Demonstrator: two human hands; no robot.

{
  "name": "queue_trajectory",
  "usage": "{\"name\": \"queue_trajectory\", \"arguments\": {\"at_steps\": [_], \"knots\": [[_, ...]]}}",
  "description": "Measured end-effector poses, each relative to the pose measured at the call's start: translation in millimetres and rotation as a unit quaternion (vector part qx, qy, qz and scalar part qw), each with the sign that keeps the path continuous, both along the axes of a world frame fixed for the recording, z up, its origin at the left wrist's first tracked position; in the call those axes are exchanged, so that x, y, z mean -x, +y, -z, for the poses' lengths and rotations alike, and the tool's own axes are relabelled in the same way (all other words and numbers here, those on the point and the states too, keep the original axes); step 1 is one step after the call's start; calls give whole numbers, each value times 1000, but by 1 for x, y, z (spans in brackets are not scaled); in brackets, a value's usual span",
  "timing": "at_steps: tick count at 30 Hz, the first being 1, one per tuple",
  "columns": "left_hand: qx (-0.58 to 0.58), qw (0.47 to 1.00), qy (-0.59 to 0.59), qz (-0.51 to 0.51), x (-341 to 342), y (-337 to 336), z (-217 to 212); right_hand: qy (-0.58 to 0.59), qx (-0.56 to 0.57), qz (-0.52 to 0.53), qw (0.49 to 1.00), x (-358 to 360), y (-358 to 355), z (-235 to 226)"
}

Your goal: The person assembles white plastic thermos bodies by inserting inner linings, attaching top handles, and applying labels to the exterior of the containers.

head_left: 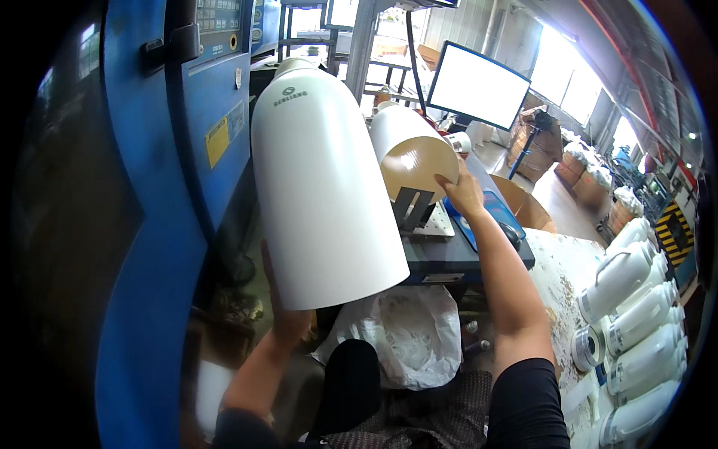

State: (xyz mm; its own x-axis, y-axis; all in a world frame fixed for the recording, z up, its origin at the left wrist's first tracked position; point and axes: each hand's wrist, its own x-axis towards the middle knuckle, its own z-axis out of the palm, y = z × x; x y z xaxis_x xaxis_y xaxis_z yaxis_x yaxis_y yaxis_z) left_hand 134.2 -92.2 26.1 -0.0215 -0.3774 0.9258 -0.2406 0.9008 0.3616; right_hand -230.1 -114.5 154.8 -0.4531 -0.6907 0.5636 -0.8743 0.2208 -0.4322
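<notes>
A large white bottle-shaped plastic shell (321, 179), with a narrow neck at its far end and dark printing near its shoulder, is held up tilted in front of me. My left hand (288, 307) grips it low on its left side; most of the fingers are hidden behind it. A second white shell (404, 131) lies on its side on a metal fixture (413, 209), its wide open end toward me showing a cream-coloured inside. My right hand (465, 191) grasps the right edge of that open rim, fingertips inside the mouth.
A blue machine (168, 247) with a control panel stands close on the left. A lit monitor (479, 86) and a mouse (511, 236) are by the fixture. Several white jugs (632, 333) line the worn table (557, 273) at right. A plastic-lined bin (411, 337) sits below.
</notes>
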Motion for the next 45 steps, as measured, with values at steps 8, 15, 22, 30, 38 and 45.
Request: {"name": "queue_trajectory", "arguments": {"at_steps": [8, 15, 22, 30, 38, 45], "knots": [[76, 955, -282, -47, -41, 71, 102, -166, -104, -496, 846, -114, 242, 14], [-329, 806, 26, 491, 19, 150, 61, -111, 171, -183, 962, -81, 407, 137], [-586, 676, 9, 446, 72, 147, 23, 146, 188, -41, 971, -124, 532, 195], [-447, 792, -189, 370, 128, 219, -45, -27, 135, 206, 969, -150, 659, 266], [-522, 733, -178, 398, 180, 187, -30, -322, 57, 841, 432, -262, 1048, 498], [-463, 760, -186, 415, 160, 195, -46, -653, 40, 586, 479, -241, 1119, 582]]}}
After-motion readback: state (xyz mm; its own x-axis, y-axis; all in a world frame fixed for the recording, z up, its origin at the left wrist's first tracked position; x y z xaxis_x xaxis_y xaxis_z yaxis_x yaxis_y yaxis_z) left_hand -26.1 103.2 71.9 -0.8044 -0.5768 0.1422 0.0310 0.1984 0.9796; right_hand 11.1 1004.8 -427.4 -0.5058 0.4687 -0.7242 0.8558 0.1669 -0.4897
